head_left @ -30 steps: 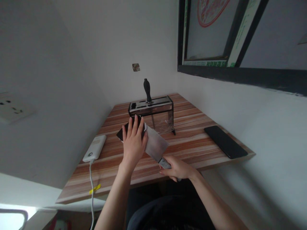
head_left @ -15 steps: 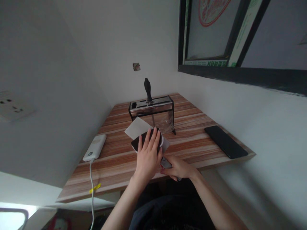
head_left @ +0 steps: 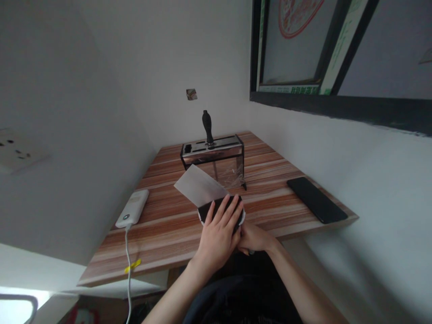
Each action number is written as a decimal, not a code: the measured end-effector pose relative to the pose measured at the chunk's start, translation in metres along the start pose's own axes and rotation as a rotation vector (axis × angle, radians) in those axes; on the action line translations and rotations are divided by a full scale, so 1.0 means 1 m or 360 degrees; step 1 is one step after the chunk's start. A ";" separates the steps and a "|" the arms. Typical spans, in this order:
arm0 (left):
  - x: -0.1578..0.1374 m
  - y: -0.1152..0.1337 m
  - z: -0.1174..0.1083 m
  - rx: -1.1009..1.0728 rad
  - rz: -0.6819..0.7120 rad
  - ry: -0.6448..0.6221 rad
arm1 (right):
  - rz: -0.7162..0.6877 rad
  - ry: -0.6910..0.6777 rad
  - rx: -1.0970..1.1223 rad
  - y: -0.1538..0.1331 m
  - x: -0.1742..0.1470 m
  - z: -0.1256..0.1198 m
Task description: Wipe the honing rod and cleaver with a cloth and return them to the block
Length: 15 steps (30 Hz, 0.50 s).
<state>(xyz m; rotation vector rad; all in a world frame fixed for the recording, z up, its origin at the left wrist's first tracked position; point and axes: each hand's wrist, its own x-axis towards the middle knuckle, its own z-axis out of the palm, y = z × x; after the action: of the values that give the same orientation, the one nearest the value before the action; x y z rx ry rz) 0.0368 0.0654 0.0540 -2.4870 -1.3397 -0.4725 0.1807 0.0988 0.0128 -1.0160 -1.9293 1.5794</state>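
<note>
My left hand (head_left: 220, 231) lies with fingers stretched over a black cloth (head_left: 206, 210) with a white edge, pressing it on the blade of a cleaver (head_left: 199, 185). The broad silvery blade points up and left, its far part bare. Lower down on the right, my right hand (head_left: 254, 237) is closed round the cleaver's handle, which is mostly hidden by the fingers. Just beyond the blade tip stands a knife block (head_left: 216, 154) with a metal slotted top and clear sides. A black handle (head_left: 207, 126) rises from one of its slots.
On the wood-grained table (head_left: 162, 202), a white power bank (head_left: 133, 208) with a white cable (head_left: 128, 265) lies at left. A black phone (head_left: 315, 200) rests at the right edge. Walls border the table, and a dark window frame (head_left: 303, 101) is at upper right.
My left hand and the black cloth have slid down the blade toward the handle, uncovering more of the metal. My right hand and the cleaver have stayed almost in place.
</note>
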 end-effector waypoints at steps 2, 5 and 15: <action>0.002 -0.001 -0.002 0.0015 -0.0025 0.0001 | -0.0001 -0.0042 0.0048 0.000 0.000 0.000; 0.006 -0.006 -0.004 0.0049 -0.0092 0.0025 | -0.0031 -0.0137 0.0058 -0.004 -0.001 -0.001; 0.024 -0.040 -0.015 0.0144 -0.0308 0.0184 | -0.0068 -0.0142 0.0149 -0.004 0.000 -0.001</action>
<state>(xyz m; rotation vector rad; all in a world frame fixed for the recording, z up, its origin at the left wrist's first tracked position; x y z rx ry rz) 0.0128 0.0987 0.0806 -2.2333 -1.5264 -0.5752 0.1808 0.0991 0.0167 -0.8740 -1.9023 1.7006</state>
